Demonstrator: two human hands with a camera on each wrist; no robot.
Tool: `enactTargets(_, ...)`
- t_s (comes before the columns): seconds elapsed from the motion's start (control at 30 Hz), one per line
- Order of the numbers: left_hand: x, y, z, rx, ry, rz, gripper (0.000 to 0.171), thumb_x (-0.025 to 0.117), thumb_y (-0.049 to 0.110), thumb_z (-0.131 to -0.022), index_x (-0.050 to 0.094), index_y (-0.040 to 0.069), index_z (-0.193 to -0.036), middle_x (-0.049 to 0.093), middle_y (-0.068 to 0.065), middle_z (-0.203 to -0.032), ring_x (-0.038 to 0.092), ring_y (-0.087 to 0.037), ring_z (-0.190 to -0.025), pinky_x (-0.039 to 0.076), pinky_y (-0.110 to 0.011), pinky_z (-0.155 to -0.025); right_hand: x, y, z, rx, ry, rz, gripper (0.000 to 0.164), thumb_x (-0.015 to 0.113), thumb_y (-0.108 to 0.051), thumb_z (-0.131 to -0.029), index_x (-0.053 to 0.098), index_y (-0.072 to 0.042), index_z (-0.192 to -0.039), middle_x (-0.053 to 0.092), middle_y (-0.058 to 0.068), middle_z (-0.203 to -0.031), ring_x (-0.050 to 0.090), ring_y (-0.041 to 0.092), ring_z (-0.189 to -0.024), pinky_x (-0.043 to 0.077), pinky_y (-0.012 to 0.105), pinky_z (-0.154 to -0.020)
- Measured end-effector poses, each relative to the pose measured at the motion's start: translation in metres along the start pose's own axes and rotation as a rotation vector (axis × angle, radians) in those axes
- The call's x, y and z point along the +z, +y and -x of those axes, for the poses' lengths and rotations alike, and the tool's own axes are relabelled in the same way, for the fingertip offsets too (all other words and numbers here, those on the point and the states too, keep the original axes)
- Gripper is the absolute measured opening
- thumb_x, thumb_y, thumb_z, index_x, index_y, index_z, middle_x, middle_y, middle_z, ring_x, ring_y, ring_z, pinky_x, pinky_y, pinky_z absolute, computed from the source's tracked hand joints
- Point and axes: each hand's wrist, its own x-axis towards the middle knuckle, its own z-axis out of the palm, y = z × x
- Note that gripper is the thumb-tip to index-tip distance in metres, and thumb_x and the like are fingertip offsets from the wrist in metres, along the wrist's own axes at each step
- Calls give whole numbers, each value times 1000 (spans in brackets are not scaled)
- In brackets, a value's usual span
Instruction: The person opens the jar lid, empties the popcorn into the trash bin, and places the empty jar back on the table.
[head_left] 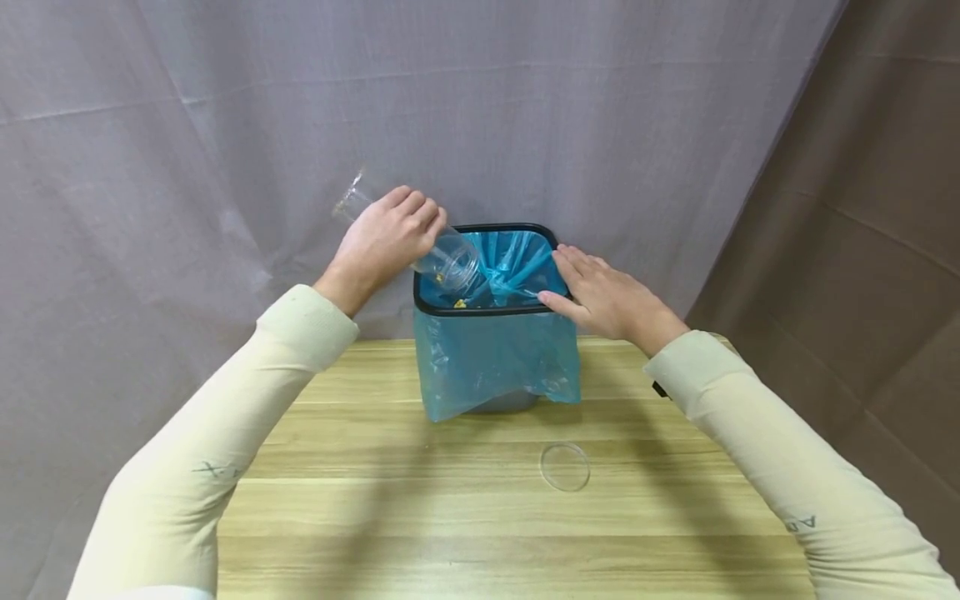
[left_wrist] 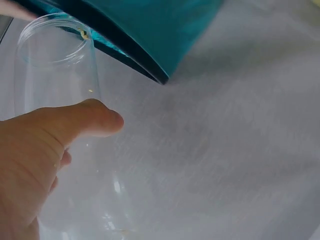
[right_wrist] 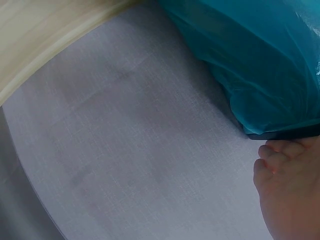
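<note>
A clear, wide-mouthed jar slants down to the right, its round mouth over the near left of the bin. My left hand grips it around the middle; the thumb lies along its side in the left wrist view. Small yellow crumbs cling just inside the mouth, and a yellow bit shows below it at the bin's near edge. The bin has a black rim and a blue bag folded over it. My right hand rests on the right rim, fingers fairly straight, thumb apart.
A clear round lid or ring lies on the wooden table in front of the bin. Grey cloth hangs behind, with brown cloth on the right. A small black object is partly hidden by the right sleeve.
</note>
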Motion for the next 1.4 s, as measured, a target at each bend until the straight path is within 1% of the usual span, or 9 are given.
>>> enactTargets(0.13, -1, -1, 2, -140, -50, 197, 37, 59, -10, -98, 64, -2, -133, 73, -18, -127, 69, -34, -118, 53, -43, -113, -1, 0, -1, 0, -2, -3, 93, 28, -68, -108, 7, 0, -168, 6, 20, -178, 7, 40, -166, 12, 58, -135)
enactTargets(0.2, 0, -2, 5, -229, -65, 326, 44, 68, -7, -93, 61, -3, -136, 71, -20, -130, 67, -37, -122, 52, -46, -115, -1, 0, 0, 2, -5, -5, 93, 28, -68, -108, 7, 0, -168, 6, 20, -178, 7, 39, -166, 12, 58, -135)
enactTargets(0.4, 8, -2, 18, -517, -110, 707, 84, 94, 11, -73, 54, -2, -146, 63, -23, -143, 59, -42, -133, 50, -54, -115, -2, -1, 0, -1, -7, -12, 93, 27, -68, -108, 7, 0, -168, 6, 20, -178, 6, 40, -166, 12, 58, -135)
enactTargets(0.57, 13, 4, 31, -649, -101, 923, 91, 96, 19, -72, 52, -3, -149, 62, -23, -146, 57, -43, -135, 48, -57, -116, -1, -1, 1, 3, -8, -7, 94, 27, -69, -107, 7, 0, -168, 6, 20, -178, 6, 40, -166, 12, 58, -135)
enactTargets(0.7, 22, 11, 44, -703, -53, 1003, 89, 95, 19, -72, 54, -5, -147, 65, -23, -143, 59, -42, -133, 46, -57, -117, -1, 0, 2, 4, -8, -11, 94, 27, -69, -107, 6, 0, -168, 6, 20, -178, 6, 40, -166, 12, 58, -135)
enactTargets(0.9, 44, 31, 70, -821, -36, 1106, 91, 96, 22, -72, 53, -4, -148, 62, -24, -147, 57, -42, -139, 43, -57, -121, -1, 3, 4, 12, -16, -16, 94, 26, -70, -107, 5, -2, -168, 5, 19, -178, 5, 39, -166, 11, 58, -135)
enactTargets(1.07, 57, 51, 90, -961, -9, 1198, 86, 96, 27, -73, 57, 5, -146, 66, -18, -143, 61, -39, -133, 50, -57, -112, 3, 8, 4, 3, -6, -24, 94, 26, -70, -107, 5, -2, -168, 5, 19, -178, 5, 39, -166, 12, 59, -135)
enactTargets(1.23, 67, 67, 110, -1067, 67, 1312, 78, 96, 30, -74, 62, 12, -142, 70, -17, -135, 66, -39, -122, 56, -55, -98, 3, 8, 4, 11, -10, -26, 94, 25, -70, -107, 4, -2, -168, 4, 18, -178, 5, 39, -166, 11, 58, -135)
enactTargets(1.4, 80, 87, 125, -1149, 122, 1381, 74, 95, 28, -75, 63, 12, -140, 70, -16, -133, 64, -36, -119, 53, -50, -97, 2, 8, 3, 13, -11, -32, 94, 25, -70, -107, 3, -3, -169, 4, 18, -179, 4, 38, -166, 11, 59, -135)
